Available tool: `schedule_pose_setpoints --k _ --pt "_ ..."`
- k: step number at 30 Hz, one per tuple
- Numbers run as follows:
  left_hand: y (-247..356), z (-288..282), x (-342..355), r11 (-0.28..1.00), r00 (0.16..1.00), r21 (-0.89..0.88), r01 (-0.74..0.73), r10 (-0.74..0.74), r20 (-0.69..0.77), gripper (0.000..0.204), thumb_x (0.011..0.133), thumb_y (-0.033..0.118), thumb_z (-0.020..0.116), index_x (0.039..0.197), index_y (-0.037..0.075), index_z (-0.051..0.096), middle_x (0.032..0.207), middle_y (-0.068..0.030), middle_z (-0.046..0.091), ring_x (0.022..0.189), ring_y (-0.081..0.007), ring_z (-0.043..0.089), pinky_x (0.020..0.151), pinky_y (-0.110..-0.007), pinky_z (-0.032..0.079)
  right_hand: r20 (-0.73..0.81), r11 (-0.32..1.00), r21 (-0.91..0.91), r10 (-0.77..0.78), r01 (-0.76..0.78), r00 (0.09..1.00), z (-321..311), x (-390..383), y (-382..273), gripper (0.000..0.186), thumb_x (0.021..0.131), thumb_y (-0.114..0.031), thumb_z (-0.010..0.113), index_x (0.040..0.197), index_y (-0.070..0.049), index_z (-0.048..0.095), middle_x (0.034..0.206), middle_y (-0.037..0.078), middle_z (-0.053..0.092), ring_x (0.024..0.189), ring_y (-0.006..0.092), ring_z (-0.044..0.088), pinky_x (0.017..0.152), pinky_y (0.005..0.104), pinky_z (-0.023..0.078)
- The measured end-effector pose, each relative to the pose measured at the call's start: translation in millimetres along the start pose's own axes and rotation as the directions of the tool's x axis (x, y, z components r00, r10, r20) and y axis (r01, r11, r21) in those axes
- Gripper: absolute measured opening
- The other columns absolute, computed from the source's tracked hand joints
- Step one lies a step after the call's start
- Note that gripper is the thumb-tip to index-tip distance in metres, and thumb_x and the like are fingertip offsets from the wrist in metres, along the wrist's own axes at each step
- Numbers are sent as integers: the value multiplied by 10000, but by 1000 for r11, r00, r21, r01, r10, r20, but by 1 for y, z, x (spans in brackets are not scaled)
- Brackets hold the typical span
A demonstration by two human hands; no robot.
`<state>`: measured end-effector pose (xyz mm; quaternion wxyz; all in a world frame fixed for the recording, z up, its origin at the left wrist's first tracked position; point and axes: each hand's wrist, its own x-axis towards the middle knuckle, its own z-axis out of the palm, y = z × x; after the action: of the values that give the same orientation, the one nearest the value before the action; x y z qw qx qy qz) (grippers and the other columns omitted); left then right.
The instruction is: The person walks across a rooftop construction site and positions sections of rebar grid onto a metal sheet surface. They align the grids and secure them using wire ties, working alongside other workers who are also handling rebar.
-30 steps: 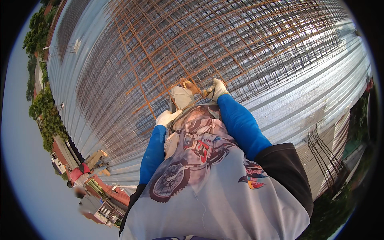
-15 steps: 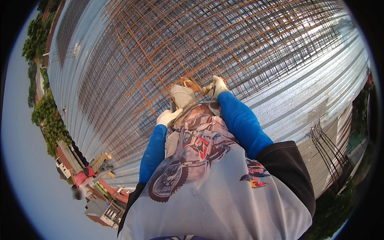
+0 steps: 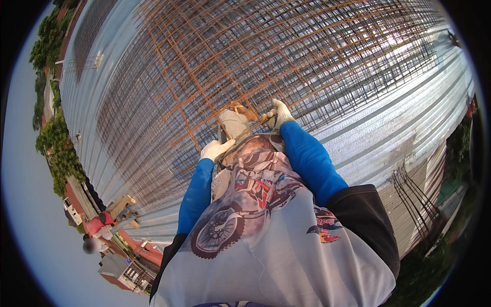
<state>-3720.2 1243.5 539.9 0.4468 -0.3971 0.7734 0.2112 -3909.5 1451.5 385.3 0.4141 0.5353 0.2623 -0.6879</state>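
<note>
My right hand (image 3: pixel 281 113), in a white knit glove, is closed with its fingers bent at the edge of the rusty rebar mesh (image 3: pixel 204 84). What it pinches is too small to make out. My left hand (image 3: pixel 215 150), gloved alike, lies lower and to the left, near a bar end and beside my waist. Its thumb points right, while its other fingers are hidden. Between the hands are my bent knee in light trousers (image 3: pixel 234 124) and a foot in a strapped sandal (image 3: pixel 243 111), by the mesh.
Layers of rebar grid cover much of the ribbed metal decking (image 3: pixel 368 123). Several dark bars (image 3: pixel 414 199) stick out at the lower right. A co-worker in a red top (image 3: pixel 99 222) is at the deck's left edge, with trees (image 3: pixel 56 148) and roofs beyond.
My right hand has shifted slightly, and its fingers have changed their bend near the bars. My left hand stays nearly in place. The whole view has tilted a little.
</note>
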Motion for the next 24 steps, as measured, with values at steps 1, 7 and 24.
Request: schedule_pose_setpoints --k 1,7,24 --pt "1 -1 0 1000 1000 2 6 -6 11 958 787 844 582 1010 -66 786 982 -271 760 984 -408 741 864 -468 541 -11 1000 -3 2 -2 1000 1 -1 0 260 1036 -340 643 937 -128 530 601 23 361 482 210 419 578 483 517" --pt "0 -2 1 999 999 -39 -8 9 31 991 775 870 582 1038 -64 784 1013 -261 764 1003 -400 740 870 -464 536 -24 1000 11 2 -2 1000 3 -6 1 259 1020 -296 686 1023 -113 503 647 31 378 492 196 417 566 461 494" --pt "-17 11 8 996 998 -80 -44 41 -39 909 792 822 594 990 -41 798 919 -245 766 933 -378 756 858 -447 548 62 994 -97 -48 54 997 -3 1 5 272 1021 -323 645 1124 -95 538 725 75 479 548 220 509 514 467 526"
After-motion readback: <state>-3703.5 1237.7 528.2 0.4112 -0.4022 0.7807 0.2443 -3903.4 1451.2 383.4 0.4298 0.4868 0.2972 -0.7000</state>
